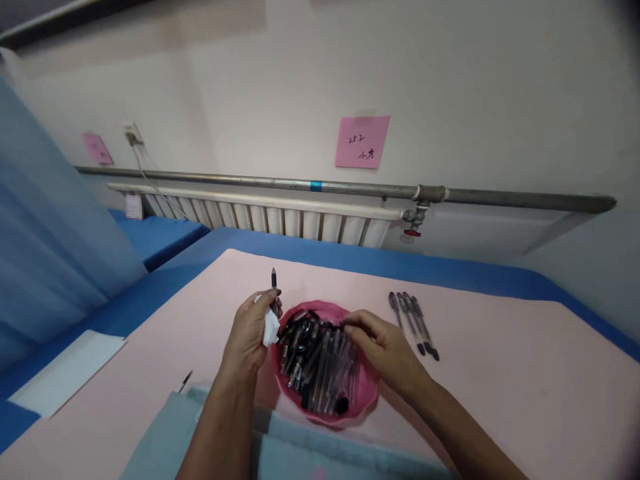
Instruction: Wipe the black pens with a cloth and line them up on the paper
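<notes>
My left hand is closed around a pen that points upward, with a crumpled white tissue against the palm. My right hand reaches over the right rim of a pink basket. Its thumb and fingertips are pinched together among the pen parts; what they hold is hard to make out. Inside the basket lie many black caps and grips and clear pen barrels. To the right, several assembled pens lie side by side on the pink sheet.
A white sheet of paper lies at the left edge. Near my left forearm a thin pen tip sticks out by light blue cloth. Behind the blue bed are a radiator, a pipe and a red valve.
</notes>
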### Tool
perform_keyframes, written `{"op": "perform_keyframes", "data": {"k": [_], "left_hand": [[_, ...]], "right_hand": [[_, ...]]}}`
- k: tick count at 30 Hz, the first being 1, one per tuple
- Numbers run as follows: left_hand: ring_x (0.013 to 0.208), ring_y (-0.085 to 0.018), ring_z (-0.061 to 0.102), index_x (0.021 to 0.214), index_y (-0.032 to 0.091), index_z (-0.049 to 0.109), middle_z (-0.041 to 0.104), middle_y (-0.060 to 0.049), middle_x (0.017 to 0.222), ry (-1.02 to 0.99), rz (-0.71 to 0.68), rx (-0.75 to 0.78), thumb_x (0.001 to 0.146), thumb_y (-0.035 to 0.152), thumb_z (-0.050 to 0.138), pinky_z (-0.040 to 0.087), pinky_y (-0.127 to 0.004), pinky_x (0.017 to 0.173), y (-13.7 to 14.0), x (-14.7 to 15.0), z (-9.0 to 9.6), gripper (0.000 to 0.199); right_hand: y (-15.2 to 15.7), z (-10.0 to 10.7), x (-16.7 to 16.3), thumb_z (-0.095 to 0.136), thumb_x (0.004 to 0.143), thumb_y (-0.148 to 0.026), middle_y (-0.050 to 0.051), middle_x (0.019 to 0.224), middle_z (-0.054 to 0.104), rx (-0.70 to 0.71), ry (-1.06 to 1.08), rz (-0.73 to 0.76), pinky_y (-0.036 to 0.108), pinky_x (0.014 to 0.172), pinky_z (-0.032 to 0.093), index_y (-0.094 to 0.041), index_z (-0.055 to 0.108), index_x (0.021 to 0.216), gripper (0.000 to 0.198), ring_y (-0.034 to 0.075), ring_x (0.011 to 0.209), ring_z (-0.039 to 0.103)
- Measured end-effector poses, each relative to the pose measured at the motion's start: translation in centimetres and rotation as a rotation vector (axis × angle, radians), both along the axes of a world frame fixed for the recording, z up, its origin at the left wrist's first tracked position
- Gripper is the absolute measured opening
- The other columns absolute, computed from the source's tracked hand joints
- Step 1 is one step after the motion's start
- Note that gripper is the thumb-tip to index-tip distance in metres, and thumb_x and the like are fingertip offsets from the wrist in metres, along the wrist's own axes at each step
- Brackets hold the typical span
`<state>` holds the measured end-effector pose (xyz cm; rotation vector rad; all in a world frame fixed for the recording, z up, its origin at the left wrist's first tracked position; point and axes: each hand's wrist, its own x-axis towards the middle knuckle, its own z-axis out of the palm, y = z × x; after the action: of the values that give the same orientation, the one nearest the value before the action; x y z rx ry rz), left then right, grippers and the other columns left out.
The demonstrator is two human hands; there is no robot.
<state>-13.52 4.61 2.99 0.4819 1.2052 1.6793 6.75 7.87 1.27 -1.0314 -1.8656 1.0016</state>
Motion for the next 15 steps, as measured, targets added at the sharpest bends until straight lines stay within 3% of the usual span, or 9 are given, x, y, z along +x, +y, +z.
{"op": "perform_keyframes", "data": {"k": [7, 11, 15], "left_hand": [[0.046, -0.007, 0.047, 0.069, 0.013, 0.058, 0.056, 0.004, 0.053, -0.013, -0.045, -0.005, 0.056, 0.03, 0.073, 0.033, -0.019, 0.046, 0.1, 1.0, -0.2, 0.026], [0.045, -0.007, 0.047, 0.069, 0.014, 0.057, 0.056, 0.005, 0.052, -0.025, -0.059, -0.012, 0.055, 0.029, 0.074, 0.033, -0.02, 0.048, 0.2, 1.6, -0.2, 0.026], [0.046, -0.008, 0.048, 0.07, 0.014, 0.056, 0.055, 0.005, 0.052, -0.023, -0.067, -0.028, 0.054, 0.028, 0.074, 0.034, -0.021, 0.049, 0.3, 1.7, -0.4, 0.027]], "right_hand": [[0.1, -1.5, -2.6, 0.044, 0.08, -0.01, 0.005, 0.105, 0.064, 0.404, -0.387, 0.246, 0.04, 0.088, 0.037, -0.024, 0.063, 0.101, 0.031, 0.022, 0.098, 0.053], [0.7, -2.1, -3.4, 0.043, 0.081, -0.008, 0.007, 0.105, 0.064, 0.487, -0.608, 0.272, 0.039, 0.086, 0.034, -0.025, 0.063, 0.104, 0.034, 0.022, 0.096, 0.051], [1.0, -2.1, -3.3, 0.043, 0.082, -0.009, 0.007, 0.103, 0.063, 0.522, -0.653, 0.25, 0.039, 0.084, 0.034, -0.026, 0.062, 0.103, 0.033, 0.023, 0.096, 0.05]]}}
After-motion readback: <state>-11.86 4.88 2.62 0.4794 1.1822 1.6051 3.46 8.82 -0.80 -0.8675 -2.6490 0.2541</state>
